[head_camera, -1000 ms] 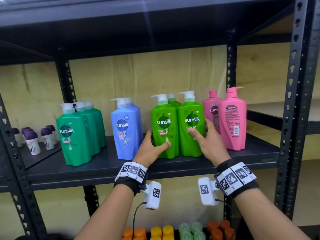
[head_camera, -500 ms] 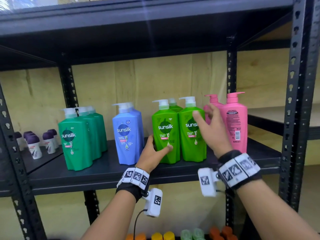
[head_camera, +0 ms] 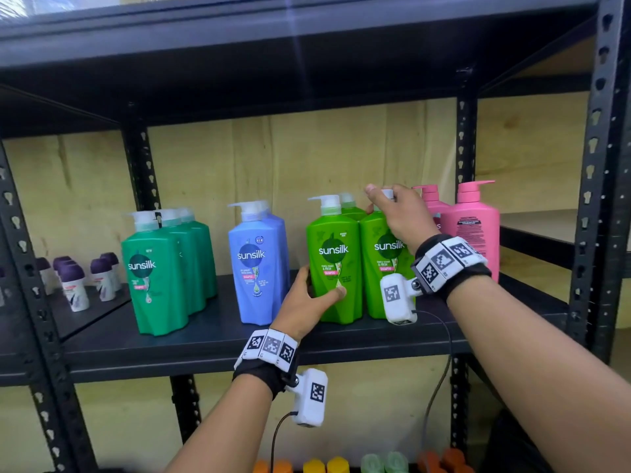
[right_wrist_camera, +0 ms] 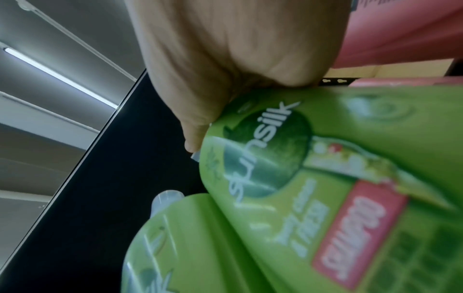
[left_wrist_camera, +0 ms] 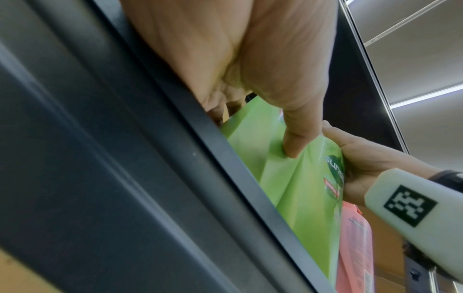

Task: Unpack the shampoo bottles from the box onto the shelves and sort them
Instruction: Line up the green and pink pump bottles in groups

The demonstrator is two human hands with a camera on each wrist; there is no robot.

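Two light green Sunsilk pump bottles stand side by side on the black shelf (head_camera: 218,339), with a third behind them. My left hand (head_camera: 316,290) grips the lower part of the left green bottle (head_camera: 333,264), thumb across its front (left_wrist_camera: 293,146). My right hand (head_camera: 392,213) is curled over the pump top of the right green bottle (head_camera: 382,268), which fills the right wrist view (right_wrist_camera: 325,178). Dark green bottles (head_camera: 160,268) stand at the left, blue bottles (head_camera: 256,261) beside them, and pink bottles (head_camera: 474,230) at the right.
Small purple-capped bottles (head_camera: 73,285) sit on the neighbouring shelf at the left. Black perforated uprights (head_camera: 594,186) frame the bay, and another shelf board runs overhead. Orange, yellow and pale green caps (head_camera: 338,464) show on the level below. A cable hangs from my right wrist camera.
My right hand has risen from the front of the right green bottle to its pump top. The left hand has stayed on the left green bottle. The view has tilted upward.
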